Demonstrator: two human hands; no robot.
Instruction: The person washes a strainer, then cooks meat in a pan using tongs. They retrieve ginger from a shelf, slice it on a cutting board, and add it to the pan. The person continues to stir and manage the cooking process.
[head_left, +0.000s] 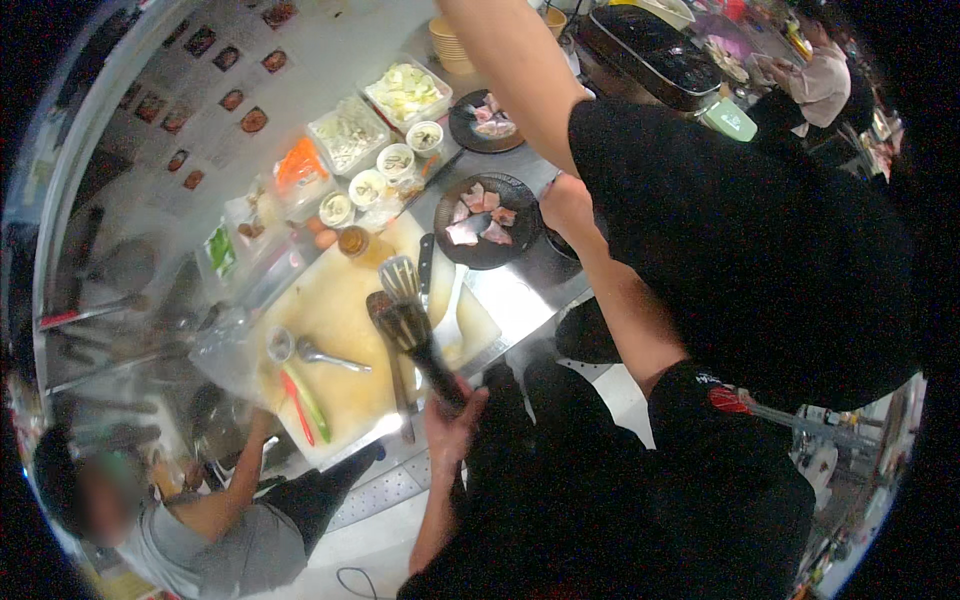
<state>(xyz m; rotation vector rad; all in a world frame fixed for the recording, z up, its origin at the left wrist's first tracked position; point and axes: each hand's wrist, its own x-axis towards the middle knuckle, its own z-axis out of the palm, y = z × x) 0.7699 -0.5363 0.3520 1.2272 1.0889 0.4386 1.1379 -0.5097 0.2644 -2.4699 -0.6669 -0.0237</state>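
My left hand (451, 412) grips the dark handle of a slotted turner (411, 322). Its dark slotted blade, with a paler slotted head beyond it, hangs over a pale cutting board (337, 292). A brown wooden utensil (397, 375) lies alongside. My right hand (568, 206) is curled at the right rim of a dark plate (520, 196) bearing raw fish pieces (495, 217); what its fingers hold, if anything, is hidden. Between them lie a black-handled knife (426, 259) and a white spatula (452, 311). A metal ladle (334, 356) rests on the board's left part.
Beside me, a co-worker's forearm (517, 75) reaches past a second plate of fish (469, 135). Another person (232, 525) stands at lower left. Tubs of cut vegetables (405, 94), small cups (367, 187), eggs (325, 238) and a jar (364, 246) line the counter.
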